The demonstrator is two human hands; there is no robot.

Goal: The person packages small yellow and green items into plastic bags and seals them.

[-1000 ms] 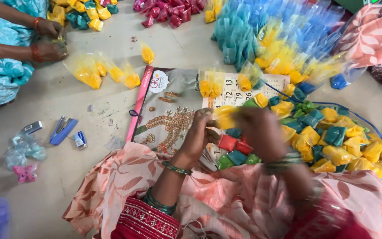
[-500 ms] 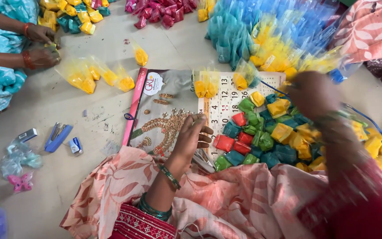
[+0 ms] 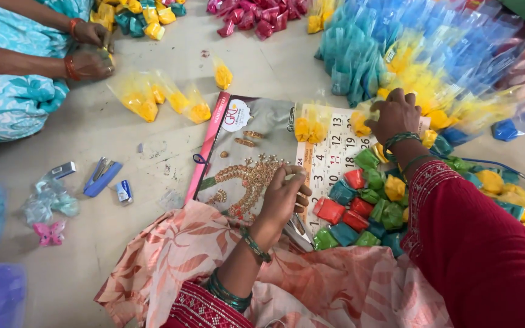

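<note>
My right hand [image 3: 394,115] reaches forward onto a yellow powder packet [image 3: 361,124] at the edge of a pile of clear pouches [image 3: 414,54] filled with blue and yellow powder; its fingers curl over the packet. My left hand [image 3: 284,200] rests on a printed calendar sheet [image 3: 256,158] with its fingers bent around a metal stapler [image 3: 301,231]. Small folded packets [image 3: 366,200] in red, green, teal and yellow lie heaped on the calendar between my hands. A pair of yellow packets [image 3: 310,127] lies near the calendar's top.
Another person's hands [image 3: 89,51] work at the far left beside yellow packets [image 3: 153,100]. A blue stapler [image 3: 101,177], staple boxes [image 3: 123,191] and a pink butterfly clip [image 3: 50,232] lie on the floor at left. Pink packets [image 3: 256,15] lie at the far edge.
My right hand has left the heap of small folded packets and moved forward to the yellow packets by the pouch pile. My left hand has stayed on the calendar.
</note>
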